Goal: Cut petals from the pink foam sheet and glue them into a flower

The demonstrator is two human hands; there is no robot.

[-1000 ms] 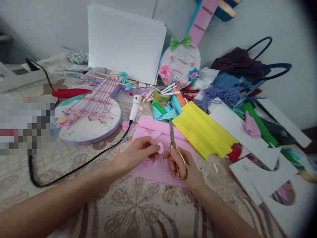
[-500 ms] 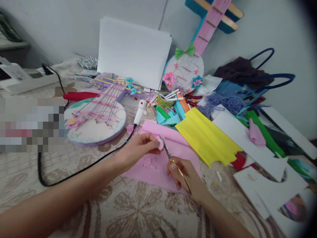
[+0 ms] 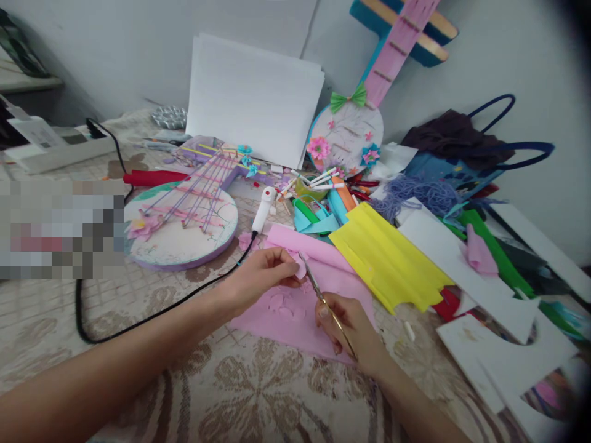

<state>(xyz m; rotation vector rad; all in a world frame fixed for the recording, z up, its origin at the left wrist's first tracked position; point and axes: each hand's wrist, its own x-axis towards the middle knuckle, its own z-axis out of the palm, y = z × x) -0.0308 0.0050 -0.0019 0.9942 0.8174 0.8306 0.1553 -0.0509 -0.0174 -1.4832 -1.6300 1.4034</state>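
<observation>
Between the fingertips of my left hand is a small pink paper piece. My right hand grips gold-handled scissors, whose blades point up and left, right beside the piece's edge. Whether the blades touch it I cannot tell. Both hands are over a sheet of pink crepe paper, rolled up at its far end. Several cut pink pieces lie on the sheet.
A white corded tool lies behind the pink sheet, its black cable looping left. A round decorated string instrument is at left. Yellow crepe paper and white board scraps lie at right. Another decorated instrument leans on the wall.
The scissor handles look closer together than before, with my right hand shifted slightly right. My left hand still pinches the pink piece. The whole view has moved a little.
</observation>
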